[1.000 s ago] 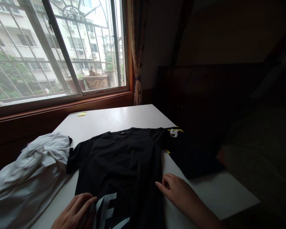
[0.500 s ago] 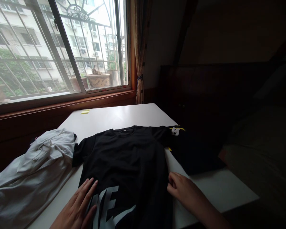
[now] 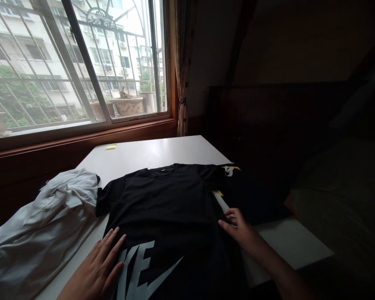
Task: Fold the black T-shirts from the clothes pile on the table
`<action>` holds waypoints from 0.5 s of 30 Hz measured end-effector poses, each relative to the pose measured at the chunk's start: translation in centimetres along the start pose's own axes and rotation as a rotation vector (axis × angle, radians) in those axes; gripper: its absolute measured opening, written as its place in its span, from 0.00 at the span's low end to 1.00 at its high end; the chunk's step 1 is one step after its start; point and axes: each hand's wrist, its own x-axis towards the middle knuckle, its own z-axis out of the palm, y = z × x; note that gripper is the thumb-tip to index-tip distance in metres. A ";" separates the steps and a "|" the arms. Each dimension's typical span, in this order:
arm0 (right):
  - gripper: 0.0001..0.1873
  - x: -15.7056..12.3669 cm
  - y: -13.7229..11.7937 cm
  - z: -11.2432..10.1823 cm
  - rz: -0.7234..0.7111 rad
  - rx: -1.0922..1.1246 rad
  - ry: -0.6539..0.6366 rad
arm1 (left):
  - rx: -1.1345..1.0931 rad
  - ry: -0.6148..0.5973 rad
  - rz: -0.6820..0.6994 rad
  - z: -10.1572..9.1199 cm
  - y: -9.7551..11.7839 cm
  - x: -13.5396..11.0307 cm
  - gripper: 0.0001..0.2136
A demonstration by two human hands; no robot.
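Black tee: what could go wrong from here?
1. The white garment lies against the black tee at its sleeve; tugging the tee may drag it along.
2. The right hand is at the tee's side beside dark cloth at the table edge; in the dim light it might catch both.
3. The left hand lies flat by the print; a pull from the right could wrinkle the fabric.

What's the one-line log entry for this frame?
left hand: flat on black T-shirt | right hand: fingertips at T-shirt's side edge | white garment: beside it on table
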 end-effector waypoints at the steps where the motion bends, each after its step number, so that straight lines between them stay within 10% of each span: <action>1: 0.26 -0.2 0.0 0.1 0.028 0.099 -0.066 | 0.001 -0.008 0.004 -0.1 -0.1 -0.1 0.29; 6: 0.31 -1.2 0.9 -0.9 0.097 0.210 -0.219 | 0.026 -0.015 0.039 -0.4 -1.1 -0.7 0.29; 15: 0.15 -0.5 0.8 -2.9 -0.064 -0.360 0.033 | 0.082 -0.036 0.011 -0.7 -2.4 -0.2 0.23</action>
